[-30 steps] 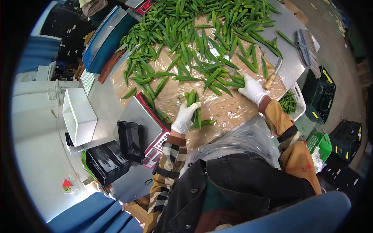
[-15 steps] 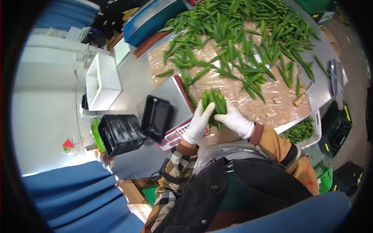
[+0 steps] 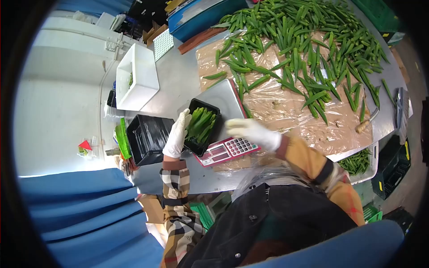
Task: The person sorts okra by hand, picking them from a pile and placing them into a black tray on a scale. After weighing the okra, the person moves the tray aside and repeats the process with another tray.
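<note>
A bunch of okra (image 3: 201,125) lies in a black plastic tray (image 3: 215,123), the pods side by side. The tray rests on the platform of a red and white digital scale (image 3: 227,101), partly over its edge. My white-gloved left hand (image 3: 178,133) is at the tray's left side, fingers stretched out with their tips beside the okra. To the right of the tray, above the scale's keypad, my gloved right hand (image 3: 255,133) is slightly blurred, its fingers extended toward the tray and nothing in them.
Loose okra (image 3: 304,27) is heaped on plastic-covered cardboard (image 3: 277,118). Stacked black trays (image 3: 147,142) stand at left, below a white bin (image 3: 145,87). A wooden-handled tool (image 3: 363,127) lies at right. A white basket (image 3: 373,163) of okra sits below the table edge.
The okra bunch, held in both hands before, now lies in the black tray. Both hands have moved left and let go of it. The view has shifted a little.
</note>
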`<state>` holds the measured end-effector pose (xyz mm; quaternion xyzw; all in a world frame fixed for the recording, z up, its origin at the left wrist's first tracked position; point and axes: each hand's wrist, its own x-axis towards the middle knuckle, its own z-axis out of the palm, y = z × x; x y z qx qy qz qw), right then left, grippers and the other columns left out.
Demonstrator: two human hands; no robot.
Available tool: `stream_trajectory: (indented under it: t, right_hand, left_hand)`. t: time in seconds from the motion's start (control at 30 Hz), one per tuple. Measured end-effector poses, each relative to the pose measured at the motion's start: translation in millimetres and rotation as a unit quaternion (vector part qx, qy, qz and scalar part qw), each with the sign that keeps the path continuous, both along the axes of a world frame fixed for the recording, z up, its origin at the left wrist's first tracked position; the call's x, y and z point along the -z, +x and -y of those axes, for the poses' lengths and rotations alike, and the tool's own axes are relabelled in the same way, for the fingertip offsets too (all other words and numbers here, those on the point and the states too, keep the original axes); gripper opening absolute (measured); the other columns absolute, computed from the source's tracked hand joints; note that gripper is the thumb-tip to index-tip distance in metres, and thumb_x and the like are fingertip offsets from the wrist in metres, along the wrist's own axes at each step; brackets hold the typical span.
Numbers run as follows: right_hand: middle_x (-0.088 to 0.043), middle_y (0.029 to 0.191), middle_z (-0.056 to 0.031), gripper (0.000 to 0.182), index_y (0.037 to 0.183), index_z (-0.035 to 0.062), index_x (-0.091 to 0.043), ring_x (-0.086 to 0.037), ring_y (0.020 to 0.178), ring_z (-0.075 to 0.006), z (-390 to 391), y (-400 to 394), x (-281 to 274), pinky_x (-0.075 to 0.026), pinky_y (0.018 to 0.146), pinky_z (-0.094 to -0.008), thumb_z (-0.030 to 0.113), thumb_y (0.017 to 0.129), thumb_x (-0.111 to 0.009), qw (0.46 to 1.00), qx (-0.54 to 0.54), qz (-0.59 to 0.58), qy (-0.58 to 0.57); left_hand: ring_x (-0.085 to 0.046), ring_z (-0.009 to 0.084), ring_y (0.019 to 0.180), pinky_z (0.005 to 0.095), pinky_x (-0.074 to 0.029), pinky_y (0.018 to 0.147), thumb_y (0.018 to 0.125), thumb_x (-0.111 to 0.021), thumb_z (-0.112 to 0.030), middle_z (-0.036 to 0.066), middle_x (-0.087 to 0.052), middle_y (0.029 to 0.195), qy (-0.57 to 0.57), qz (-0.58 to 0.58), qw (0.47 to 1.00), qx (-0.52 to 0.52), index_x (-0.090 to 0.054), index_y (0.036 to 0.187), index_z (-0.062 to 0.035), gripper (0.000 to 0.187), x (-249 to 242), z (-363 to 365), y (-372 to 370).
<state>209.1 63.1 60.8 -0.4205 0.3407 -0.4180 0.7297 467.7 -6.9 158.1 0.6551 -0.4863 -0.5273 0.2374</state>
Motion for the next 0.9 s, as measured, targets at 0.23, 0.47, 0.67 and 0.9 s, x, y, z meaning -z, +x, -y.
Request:
stream_trajectory:
  t: [0.23,0.47,0.67,0.9]
  right_hand:
    - [-0.07,0.108,-0.0057,0.029,0.122,0.0046,-0.062,-0.067,0.093,-0.0141,-111.7,-173.3,46.8,-0.054,0.08,-0.0258,0.021,0.099,-0.058,0.917,0.358,-0.054,0.166]
    - [-0.066,0.091,0.0014,0.017,0.109,0.0055,-0.067,-0.06,0.069,-0.006,-207.0,-231.8,138.2,-0.045,0.055,-0.0178,0.014,0.094,-0.063,0.814,0.473,-0.256,0.22]
    - [-0.058,0.074,0.0057,0.006,0.098,0.0084,-0.065,-0.049,0.057,-0.0015,-190.5,-228.2,158.2,-0.037,0.046,-0.0176,0.012,0.096,-0.061,0.803,0.469,-0.338,0.147]
    - [-0.059,0.073,0.0021,0.01,0.097,0.0048,-0.065,-0.051,0.058,-0.0041,-189.5,-234.1,170.5,-0.041,0.049,-0.0198,0.014,0.096,-0.064,0.787,0.471,-0.377,0.132]
  left_hand:
    - [-0.058,0.0201,0.12,0.0377,-0.04,0.104,0.103,-0.048,-0.042,0.007,-0.062,0.13,-0.133,-0.05,0.97,-0.198,-0.057,0.135,-0.0116,0.045,17.1,-46.9,70.5]
    - [-0.067,0.0169,0.094,0.0278,-0.053,0.077,0.104,-0.051,-0.031,0.01,-0.069,0.114,-0.113,-0.088,0.941,-0.307,-0.06,0.128,-0.0074,0.035,47.5,-98.8,105.5]
    - [-0.066,0.0149,0.082,0.0279,-0.055,0.072,0.103,-0.053,-0.027,0.005,-0.069,0.099,-0.097,-0.095,0.948,-0.286,-0.057,0.129,-0.0083,0.033,66.8,-100.6,94.6]
    - [-0.068,0.0246,0.069,0.0388,-0.063,0.062,0.094,-0.058,-0.007,0.014,-0.066,0.092,0.0,-0.174,0.96,-0.218,-0.056,0.116,0.005,0.025,107.1,-77.8,65.8]
